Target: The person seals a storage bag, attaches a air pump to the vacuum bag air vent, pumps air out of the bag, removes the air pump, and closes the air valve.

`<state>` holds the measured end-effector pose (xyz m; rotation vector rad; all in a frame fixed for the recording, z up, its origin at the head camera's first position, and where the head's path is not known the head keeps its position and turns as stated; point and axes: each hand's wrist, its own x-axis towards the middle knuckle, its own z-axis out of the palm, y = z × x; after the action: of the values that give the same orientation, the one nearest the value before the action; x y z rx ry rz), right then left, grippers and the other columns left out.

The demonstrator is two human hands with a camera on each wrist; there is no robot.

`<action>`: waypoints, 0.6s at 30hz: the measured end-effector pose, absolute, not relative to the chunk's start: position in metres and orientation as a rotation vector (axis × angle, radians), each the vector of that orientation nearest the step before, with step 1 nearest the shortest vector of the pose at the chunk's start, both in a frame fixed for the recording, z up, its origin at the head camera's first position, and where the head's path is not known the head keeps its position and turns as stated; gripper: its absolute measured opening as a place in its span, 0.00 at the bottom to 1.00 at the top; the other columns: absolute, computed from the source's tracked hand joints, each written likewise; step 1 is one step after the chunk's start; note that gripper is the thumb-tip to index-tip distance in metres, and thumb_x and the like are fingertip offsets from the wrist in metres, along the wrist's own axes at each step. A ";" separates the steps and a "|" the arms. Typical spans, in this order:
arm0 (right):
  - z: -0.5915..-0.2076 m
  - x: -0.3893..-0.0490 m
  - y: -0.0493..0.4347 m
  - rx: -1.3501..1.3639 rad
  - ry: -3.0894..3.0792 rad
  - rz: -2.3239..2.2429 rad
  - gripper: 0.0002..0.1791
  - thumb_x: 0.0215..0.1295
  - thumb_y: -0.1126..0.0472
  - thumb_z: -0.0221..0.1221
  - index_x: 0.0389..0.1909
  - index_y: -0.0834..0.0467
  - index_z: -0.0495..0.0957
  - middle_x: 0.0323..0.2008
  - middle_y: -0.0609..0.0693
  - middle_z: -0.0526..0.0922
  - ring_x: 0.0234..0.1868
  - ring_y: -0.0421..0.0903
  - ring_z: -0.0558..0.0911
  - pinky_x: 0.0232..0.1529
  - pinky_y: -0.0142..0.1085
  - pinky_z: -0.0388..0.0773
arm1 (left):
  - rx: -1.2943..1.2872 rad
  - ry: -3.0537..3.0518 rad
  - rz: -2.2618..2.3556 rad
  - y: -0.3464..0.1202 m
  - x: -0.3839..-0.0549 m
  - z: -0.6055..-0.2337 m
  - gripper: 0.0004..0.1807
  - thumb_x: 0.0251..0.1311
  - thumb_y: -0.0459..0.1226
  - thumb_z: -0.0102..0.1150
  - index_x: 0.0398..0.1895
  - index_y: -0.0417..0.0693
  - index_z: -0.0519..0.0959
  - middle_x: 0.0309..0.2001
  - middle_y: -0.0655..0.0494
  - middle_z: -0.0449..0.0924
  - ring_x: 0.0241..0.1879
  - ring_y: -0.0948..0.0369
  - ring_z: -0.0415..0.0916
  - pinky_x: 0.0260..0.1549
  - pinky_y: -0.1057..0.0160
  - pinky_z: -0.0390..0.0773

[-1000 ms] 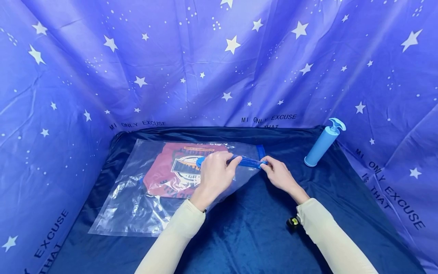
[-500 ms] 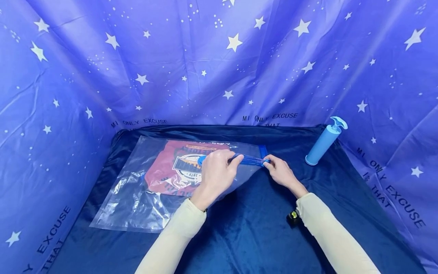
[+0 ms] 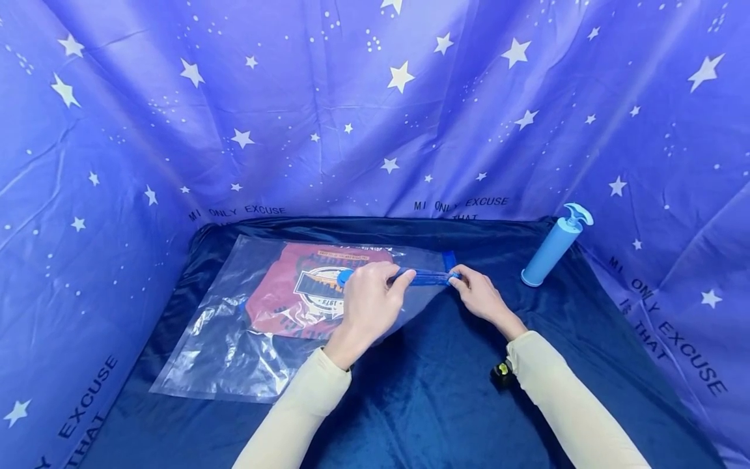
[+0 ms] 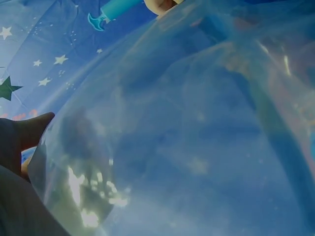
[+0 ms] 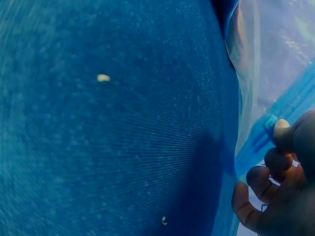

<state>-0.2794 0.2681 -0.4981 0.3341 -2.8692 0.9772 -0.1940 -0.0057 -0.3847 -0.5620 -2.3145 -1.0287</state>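
Observation:
A clear plastic vacuum storage bag point(image 3: 222, 355) lies flat at the left, holding a folded maroon garment point(image 3: 272, 293) with a printed badge. A round blue valve point(image 3: 344, 277) shows on the bag beside my left hand point(image 3: 370, 299). That hand pinches the blue zip strip point(image 3: 430, 278) at the bag's mouth. My right hand point(image 3: 483, 299) pinches the strip near its front end. In the right wrist view, its thumb touches a small blue zip slider point(image 5: 270, 123). The left wrist view is mostly filled by the bag's raised film point(image 4: 197, 128).
A light blue hand pump point(image 3: 549, 254) stands tilted at the back right, handle up. Dark blue cloth point(image 3: 422, 410) covers the tabletop. Purple star-printed curtains point(image 3: 328, 98) enclose the back and sides. A small black device point(image 3: 501, 376) is by the right wrist.
My right hand has shifted very slightly right with the strip's end. Both hands keep their hold, and the pump stays in place.

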 end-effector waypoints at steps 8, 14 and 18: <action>-0.498 -0.289 0.270 0.289 -2.888 0.951 0.11 0.83 0.55 0.55 0.55 0.55 0.81 0.32 0.48 0.77 0.33 0.50 0.75 0.32 0.44 0.70 | -0.561 -2.278 -1.009 -0.010 -0.193 -0.380 0.25 0.67 0.40 0.69 0.12 0.53 0.72 0.14 0.64 0.64 0.15 0.63 0.69 0.15 0.62 0.63; -0.503 -0.300 0.274 0.263 -2.887 0.986 0.11 0.83 0.56 0.55 0.55 0.56 0.80 0.31 0.50 0.77 0.31 0.50 0.74 0.32 0.45 0.69 | -0.563 -2.256 -1.010 -0.013 -0.190 -0.377 0.30 0.67 0.40 0.69 0.11 0.53 0.63 0.15 0.65 0.54 0.15 0.65 0.60 0.16 0.64 0.58; -0.502 -0.311 0.273 0.246 -2.874 0.970 0.12 0.83 0.55 0.54 0.56 0.55 0.80 0.33 0.51 0.79 0.33 0.51 0.76 0.34 0.47 0.71 | -0.573 -2.231 -1.043 -0.015 -0.187 -0.375 0.31 0.67 0.39 0.69 0.11 0.53 0.59 0.15 0.64 0.52 0.15 0.66 0.55 0.17 0.64 0.54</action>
<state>-0.3113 0.2734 -0.5022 0.2458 -2.8744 0.9704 -0.1867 -0.0155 -0.3746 -0.5731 -2.2306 -1.0429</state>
